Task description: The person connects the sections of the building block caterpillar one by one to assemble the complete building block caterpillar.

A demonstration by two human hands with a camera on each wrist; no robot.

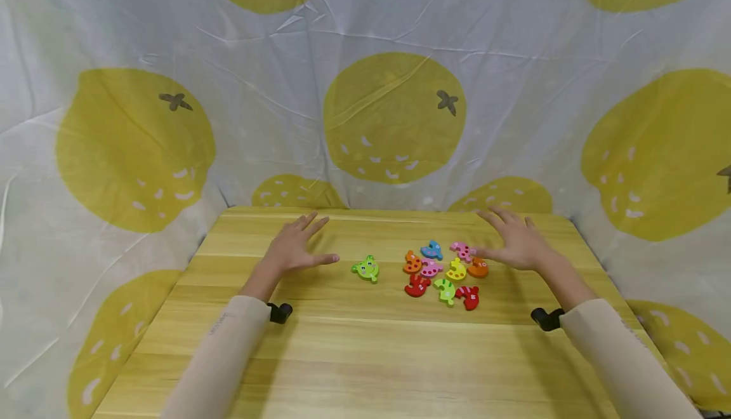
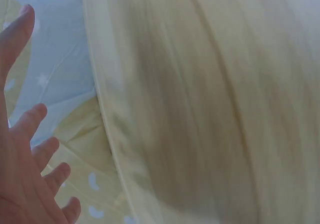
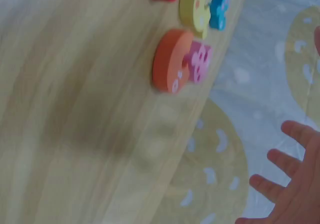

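Note:
My left hand [image 1: 291, 247] hovers over the table with fingers spread, left of a green puzzle piece with a smiling face [image 1: 367, 269]. On the other side my right hand [image 1: 518, 243] is also spread and holds nothing. Its thumb lies near a pink piece [image 1: 462, 251] and an orange piece [image 1: 478, 268]. Around these lie a blue piece [image 1: 432, 249], a yellow piece [image 1: 456, 270], another orange piece [image 1: 412, 262], another pink piece [image 1: 431, 268], a green piece [image 1: 445, 291] and two red pieces, one left [image 1: 417, 285], one right [image 1: 468, 297]. Some carry numbers.
The pieces lie on a light wooden table [image 1: 354, 362]. Behind it hangs a pale cloth [image 1: 274, 120] printed with large yellow fruit, which also runs down both sides. A black wrist mount [image 1: 280, 313] shows at the left wrist and another [image 1: 546, 319] at the right.

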